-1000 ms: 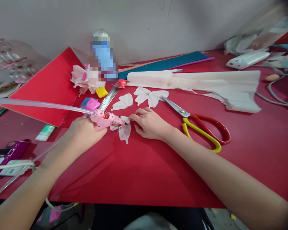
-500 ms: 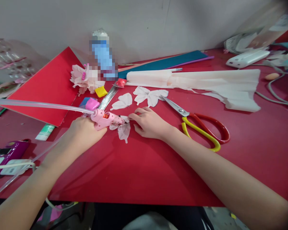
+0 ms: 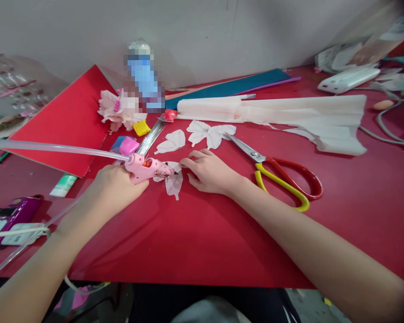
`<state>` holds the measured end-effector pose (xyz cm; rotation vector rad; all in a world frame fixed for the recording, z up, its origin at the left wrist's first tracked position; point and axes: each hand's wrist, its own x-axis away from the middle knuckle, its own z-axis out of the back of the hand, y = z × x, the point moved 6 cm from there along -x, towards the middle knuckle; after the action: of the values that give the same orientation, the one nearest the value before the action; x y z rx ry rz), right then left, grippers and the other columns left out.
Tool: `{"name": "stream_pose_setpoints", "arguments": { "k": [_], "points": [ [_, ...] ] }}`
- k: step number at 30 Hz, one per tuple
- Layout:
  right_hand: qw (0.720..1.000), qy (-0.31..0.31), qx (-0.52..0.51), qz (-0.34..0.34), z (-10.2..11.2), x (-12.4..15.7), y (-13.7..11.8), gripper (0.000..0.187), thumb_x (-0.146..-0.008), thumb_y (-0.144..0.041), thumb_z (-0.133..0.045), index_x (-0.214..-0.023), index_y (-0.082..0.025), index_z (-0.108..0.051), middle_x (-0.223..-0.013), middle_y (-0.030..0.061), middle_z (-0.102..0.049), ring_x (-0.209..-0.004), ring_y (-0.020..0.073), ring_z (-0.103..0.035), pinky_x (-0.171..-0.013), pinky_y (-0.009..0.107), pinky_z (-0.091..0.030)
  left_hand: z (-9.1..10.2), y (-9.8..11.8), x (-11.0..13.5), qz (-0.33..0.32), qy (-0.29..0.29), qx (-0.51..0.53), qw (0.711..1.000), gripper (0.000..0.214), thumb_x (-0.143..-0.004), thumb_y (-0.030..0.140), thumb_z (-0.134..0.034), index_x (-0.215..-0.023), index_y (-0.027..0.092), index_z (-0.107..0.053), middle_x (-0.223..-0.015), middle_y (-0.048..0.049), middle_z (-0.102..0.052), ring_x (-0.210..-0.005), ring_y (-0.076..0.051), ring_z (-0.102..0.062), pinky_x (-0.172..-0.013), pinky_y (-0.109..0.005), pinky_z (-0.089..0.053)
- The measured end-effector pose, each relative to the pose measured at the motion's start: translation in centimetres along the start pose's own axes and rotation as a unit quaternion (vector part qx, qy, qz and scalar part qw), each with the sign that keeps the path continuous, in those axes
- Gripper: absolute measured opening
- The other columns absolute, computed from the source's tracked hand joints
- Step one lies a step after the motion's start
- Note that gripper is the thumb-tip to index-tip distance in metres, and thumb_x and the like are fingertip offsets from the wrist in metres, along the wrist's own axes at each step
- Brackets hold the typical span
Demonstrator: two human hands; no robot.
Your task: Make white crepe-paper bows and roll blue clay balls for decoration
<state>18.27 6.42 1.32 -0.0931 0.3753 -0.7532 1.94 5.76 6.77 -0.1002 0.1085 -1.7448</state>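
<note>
My left hand (image 3: 119, 188) is wrapped round a pink glue gun (image 3: 143, 169), a long clear glue stick (image 3: 63, 147) running out of its back. Its dark nozzle is over a white paper butterfly (image 3: 173, 185) on the table, partly covering it. My right hand (image 3: 208, 172) rests just right of that butterfly, fingers apart and fingertips at its upper wing; whether they press on it I cannot tell. Behind lie a white paper wing piece (image 3: 171, 141) and another butterfly (image 3: 209, 133). The tip of the scissors (image 3: 256, 156), with red and yellow handles, touches that butterfly.
A strip of pale crepe paper (image 3: 289, 112) lies across the back of the red table (image 3: 202, 251). At left are a red board (image 3: 63, 121), a paper flower (image 3: 116, 112), a bundle of wires (image 3: 151, 138) and a purple device (image 3: 20, 213). A white power strip (image 3: 350, 80) is at back right.
The glue gun has shifted very slightly left with my left hand. My right hand and the paper pieces are where they were.
</note>
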Motion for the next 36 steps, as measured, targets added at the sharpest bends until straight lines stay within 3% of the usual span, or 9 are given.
{"name": "stream_pose_setpoints", "arguments": {
  "k": [3,7,21,36],
  "points": [
    [1.000,0.001,0.001,0.001,-0.07,-0.02,0.03,0.035,-0.080,-0.015,-0.046,-0.111,-0.007,-0.057,-0.094,0.0145,-0.067,-0.100,0.0254,-0.054,-0.085,0.035,-0.034,-0.14,-0.54,0.25,0.037,-0.035,-0.054,0.997,0.014,-0.074,0.028,-0.052,-0.073,0.019,-0.062,-0.058,-0.0022,-0.050,-0.062,-0.021,-0.054,-0.057,-0.028,-0.034],
    [1.000,0.001,0.005,0.001,-0.16,0.00,0.03,0.034,-0.079,-0.014,-0.046,-0.111,-0.008,-0.056,-0.094,0.0148,-0.066,-0.100,0.0258,-0.054,-0.085,0.035,-0.034,-0.17,-0.85,0.41,0.025,-0.017,-0.040,0.999,0.017,-0.074,0.032,-0.054,-0.079,0.019,-0.063,-0.059,-0.0025,-0.053,-0.064,-0.021,-0.056,-0.057,-0.027,-0.035],
    [1.000,0.001,0.000,0.002,-0.13,-0.04,-0.04,0.032,-0.079,-0.014,-0.045,-0.109,-0.008,-0.056,-0.093,0.0149,-0.066,-0.099,0.0261,-0.053,-0.084,0.036,-0.033,-0.45,-1.13,0.72,0.009,0.035,-0.031,0.999,0.016,-0.072,0.032,-0.053,-0.062,0.020,-0.053,-0.056,-0.0031,-0.051,-0.059,-0.020,-0.054,-0.053,-0.027,-0.032],
    [1.000,0.000,-0.001,0.002,-0.18,-0.03,0.01,0.032,-0.079,-0.014,-0.045,-0.109,-0.008,-0.056,-0.093,0.0148,-0.066,-0.099,0.0259,-0.053,-0.084,0.035,-0.033,0.17,-0.41,0.53,0.054,-0.020,-0.070,0.996,0.013,-0.076,0.027,-0.053,-0.081,0.020,-0.062,-0.066,-0.0033,-0.057,-0.062,-0.020,-0.057,-0.049,-0.024,-0.034]
  ]
}}
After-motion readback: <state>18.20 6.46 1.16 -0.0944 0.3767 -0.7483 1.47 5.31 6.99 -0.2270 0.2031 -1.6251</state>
